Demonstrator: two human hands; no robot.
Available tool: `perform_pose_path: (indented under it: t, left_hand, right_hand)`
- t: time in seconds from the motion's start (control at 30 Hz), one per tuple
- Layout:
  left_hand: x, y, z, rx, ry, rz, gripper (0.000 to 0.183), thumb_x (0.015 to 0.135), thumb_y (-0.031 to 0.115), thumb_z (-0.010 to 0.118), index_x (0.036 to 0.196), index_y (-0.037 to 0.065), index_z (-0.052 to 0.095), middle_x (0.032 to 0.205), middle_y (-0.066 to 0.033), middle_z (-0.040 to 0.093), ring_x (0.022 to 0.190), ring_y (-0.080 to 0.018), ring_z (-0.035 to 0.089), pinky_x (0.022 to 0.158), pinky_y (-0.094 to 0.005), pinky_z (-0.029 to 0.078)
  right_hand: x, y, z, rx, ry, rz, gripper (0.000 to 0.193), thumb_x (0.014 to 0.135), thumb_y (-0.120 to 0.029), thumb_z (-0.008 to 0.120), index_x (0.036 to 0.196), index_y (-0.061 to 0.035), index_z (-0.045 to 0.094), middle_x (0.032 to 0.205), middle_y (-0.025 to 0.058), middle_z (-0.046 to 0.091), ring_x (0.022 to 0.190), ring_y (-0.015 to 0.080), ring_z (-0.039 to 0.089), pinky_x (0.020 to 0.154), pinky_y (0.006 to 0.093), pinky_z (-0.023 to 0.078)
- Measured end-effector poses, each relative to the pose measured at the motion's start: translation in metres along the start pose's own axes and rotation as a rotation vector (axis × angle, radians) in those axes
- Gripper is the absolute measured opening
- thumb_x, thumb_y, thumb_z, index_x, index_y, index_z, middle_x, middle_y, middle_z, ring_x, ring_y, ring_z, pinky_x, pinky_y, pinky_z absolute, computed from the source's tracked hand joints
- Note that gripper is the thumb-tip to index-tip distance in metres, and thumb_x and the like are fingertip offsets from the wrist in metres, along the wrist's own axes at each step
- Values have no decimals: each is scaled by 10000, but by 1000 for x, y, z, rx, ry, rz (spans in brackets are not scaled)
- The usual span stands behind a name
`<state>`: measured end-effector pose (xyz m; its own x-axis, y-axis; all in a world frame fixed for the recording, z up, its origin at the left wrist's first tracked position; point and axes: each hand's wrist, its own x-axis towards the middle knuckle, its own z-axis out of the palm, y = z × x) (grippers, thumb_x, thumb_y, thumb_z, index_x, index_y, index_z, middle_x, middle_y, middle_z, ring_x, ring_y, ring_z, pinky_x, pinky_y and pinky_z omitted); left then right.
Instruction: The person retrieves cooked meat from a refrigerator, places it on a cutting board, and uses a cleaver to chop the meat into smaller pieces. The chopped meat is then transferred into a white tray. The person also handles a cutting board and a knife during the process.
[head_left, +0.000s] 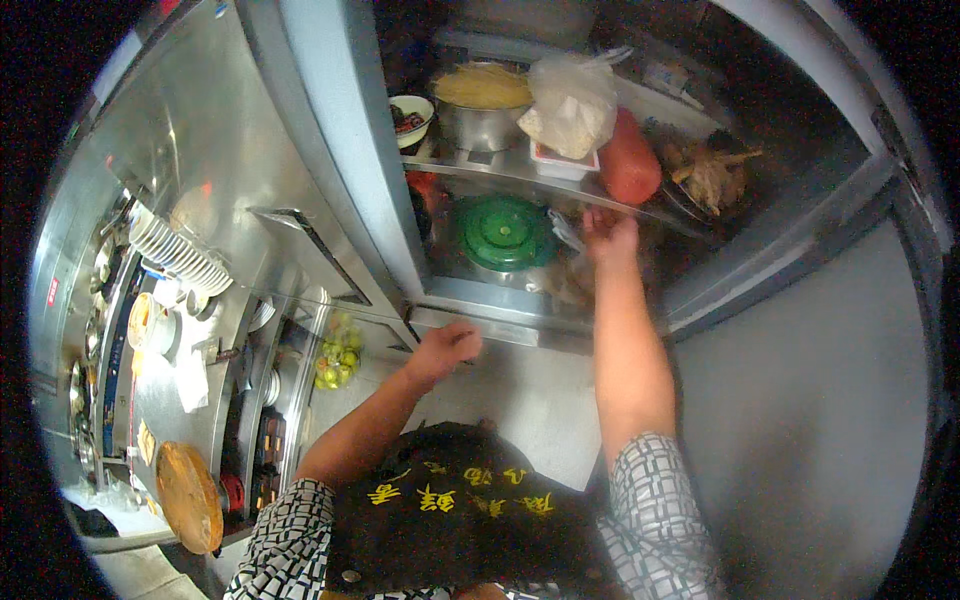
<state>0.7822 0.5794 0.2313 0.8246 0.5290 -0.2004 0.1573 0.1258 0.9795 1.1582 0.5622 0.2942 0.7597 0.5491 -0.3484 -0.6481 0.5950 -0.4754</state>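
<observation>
My right hand (610, 237) reaches into an open steel fridge, just below the front edge of its upper shelf (490, 168). Its fingers look apart, with no held object visible, beside some pale plastic wrapping (566, 230). Left of it on the lower level sits a green round lid or tub (503, 232). Above my fingers, a red cylindrical container (630, 160) lies tilted at the shelf edge. My left hand (450, 350) hovers outside, near the fridge's lower sill (500, 328), its fingers curled closed with nothing visible in them.
On the upper shelf stand a metal pot of yellow strands (482, 125), a bowl (408, 120), a white tray (565, 164) under a plastic bag (572, 100), and brown dried-looking food (712, 178). A steel door (240, 130) borders the left. Beyond are stacked plates (180, 250) and a round wooden board (188, 497).
</observation>
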Motion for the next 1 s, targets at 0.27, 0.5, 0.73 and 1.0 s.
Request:
perform_pose_path:
  t: [0.27,0.5,0.73,1.0]
  left_hand:
    - [8,-16,-9,-162,50,33,383,898,316,662,1130,16,611,982,-62,669,904,-167,625,857,-324,501]
    - [109,112,19,-69,104,-102,531,867,493,644,1120,28,608,993,-65,652,892,-184,595,767,-322,503]
    - [170,130,70,373,155,-39,339,820,330,679,943,15,661,825,-99,659,742,-222,616,655,-351,510]
    - [119,117,83,429,298,98,229,759,232,614,749,8,663,708,-160,659,657,-282,638,623,-409,504]
  right_hand:
    - [-83,15,-19,100,-93,-42,117,881,-88,603,985,-43,574,947,104,610,872,237,597,876,416,540]
    - [-202,10,-45,57,36,-79,169,852,-95,698,972,-99,581,911,43,619,853,177,584,794,359,514]
    - [-219,-11,-67,-54,37,-229,258,801,-10,687,1019,-82,571,943,31,608,836,163,571,776,334,504]
    - [-279,-14,-70,-185,42,-300,540,780,14,649,1288,-65,484,1218,91,561,1086,243,563,926,421,497]
